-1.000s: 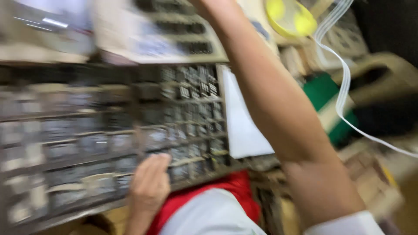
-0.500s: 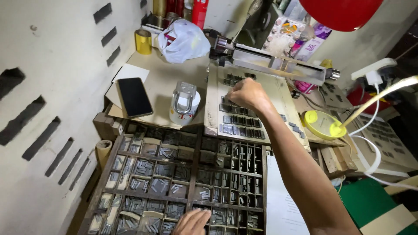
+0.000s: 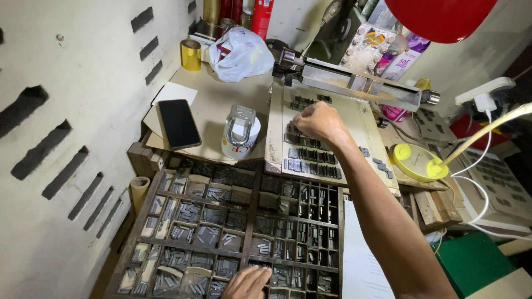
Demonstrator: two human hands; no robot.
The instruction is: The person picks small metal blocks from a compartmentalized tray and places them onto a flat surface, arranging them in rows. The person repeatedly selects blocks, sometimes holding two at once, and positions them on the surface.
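Your one head-worn camera looks steeply down and forward over a cluttered bench, close above the compartmented type case (image 3: pixel 233 232). Your right hand (image 3: pixel 318 122) reaches away mid-frame; your left hand (image 3: pixel 246 282) sits at the bottom edge. The pale wall (image 3: pixel 72 111) fills the left side.

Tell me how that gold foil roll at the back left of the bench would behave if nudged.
The gold foil roll stands upright on end, so it probably slides first. Tipped over, its round shape would likely roll. Its shiny surface looks smooth, perhaps slippery.
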